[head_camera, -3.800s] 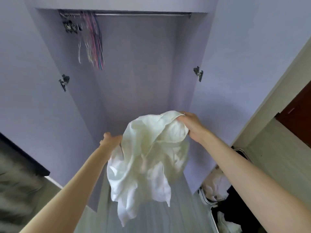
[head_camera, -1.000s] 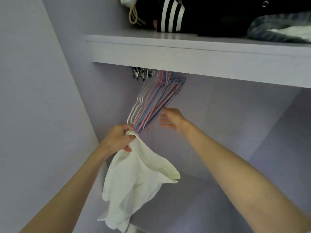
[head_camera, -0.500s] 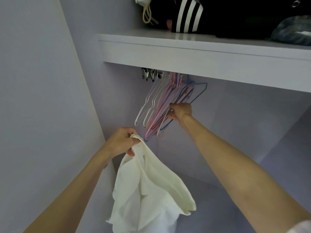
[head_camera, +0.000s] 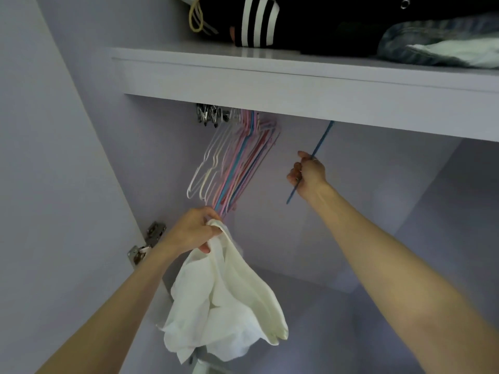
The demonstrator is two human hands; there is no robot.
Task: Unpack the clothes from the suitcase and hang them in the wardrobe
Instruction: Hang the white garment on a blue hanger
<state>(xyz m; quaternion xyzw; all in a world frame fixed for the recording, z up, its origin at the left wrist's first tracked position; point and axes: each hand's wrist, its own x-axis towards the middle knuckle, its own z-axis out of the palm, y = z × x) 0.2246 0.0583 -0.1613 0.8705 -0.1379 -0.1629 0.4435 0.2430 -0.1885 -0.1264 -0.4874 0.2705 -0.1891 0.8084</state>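
My left hand grips a bunched white garment that hangs down inside the lilac wardrobe. My right hand is closed on a thin blue hanger, held apart to the right of a bunch of white, pink and blue hangers. That bunch slants down from under the shelf, and its lower ends reach close to my left hand. The rail is hidden behind the shelf's front edge.
On the shelf lie dark clothes with white stripes and a folded denim piece. Metal clips hang left of the hangers. The open wardrobe door with its hinge stands at the left.
My right hand has pulled one blue hanger out of the bunch and moved it to the right. My left hand still holds the white garment.
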